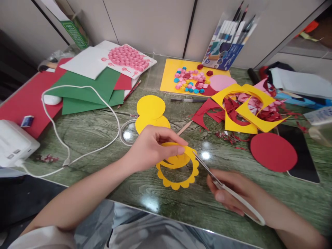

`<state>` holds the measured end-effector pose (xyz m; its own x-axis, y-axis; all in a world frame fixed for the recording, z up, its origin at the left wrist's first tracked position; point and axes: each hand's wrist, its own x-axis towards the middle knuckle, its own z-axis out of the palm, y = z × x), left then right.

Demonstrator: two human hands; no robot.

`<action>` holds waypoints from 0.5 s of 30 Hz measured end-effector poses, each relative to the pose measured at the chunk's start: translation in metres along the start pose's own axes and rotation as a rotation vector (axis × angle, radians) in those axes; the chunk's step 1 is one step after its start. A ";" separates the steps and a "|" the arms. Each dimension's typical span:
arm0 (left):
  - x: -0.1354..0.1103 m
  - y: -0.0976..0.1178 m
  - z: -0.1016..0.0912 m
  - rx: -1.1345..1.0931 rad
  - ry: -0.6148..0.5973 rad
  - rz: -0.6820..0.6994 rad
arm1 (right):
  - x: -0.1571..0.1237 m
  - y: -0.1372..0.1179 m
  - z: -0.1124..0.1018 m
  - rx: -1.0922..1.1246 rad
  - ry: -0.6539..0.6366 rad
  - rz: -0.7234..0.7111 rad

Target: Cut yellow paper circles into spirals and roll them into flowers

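Pinched between the thumb and fingers of my left hand [155, 147] is a yellow paper ring [176, 185] with a scalloped outer edge along its lower and right side. A curled piece of yellow paper shows inside the ring, just under my fingers. My right hand [233, 190] grips white-handled scissors [241, 199], whose blades meet the ring's upper right edge. Just beyond my left hand lie yellow paper circles [150, 107], overlapping on the table. A pale wooden stick [184, 128] rests behind the ring.
Yellow and red paper offcuts [241, 126] heap at the right, near a red paper circle [273, 152] partly over a dark phone [303, 155]. A white cable [118, 121] loops across the left by a charger [15, 145]. Small coloured paper balls [192, 81] lie on yellow paper at the back.
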<state>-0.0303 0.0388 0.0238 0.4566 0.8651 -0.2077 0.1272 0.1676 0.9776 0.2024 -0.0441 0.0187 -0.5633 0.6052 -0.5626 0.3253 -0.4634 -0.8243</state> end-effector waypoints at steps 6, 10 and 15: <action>0.002 0.003 -0.007 0.065 -0.101 -0.037 | -0.001 -0.004 -0.002 -0.117 -0.023 0.038; 0.004 0.003 -0.008 0.051 -0.164 -0.093 | -0.001 -0.003 -0.001 -0.143 -0.051 0.057; 0.006 0.001 -0.006 0.031 -0.201 -0.146 | -0.002 -0.003 0.001 -0.119 -0.065 0.056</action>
<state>-0.0324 0.0467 0.0235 0.5970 0.7208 -0.3523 0.2307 0.2664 0.9359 0.2015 -0.0450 0.0219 -0.5886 0.5350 -0.6060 0.4438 -0.4128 -0.7954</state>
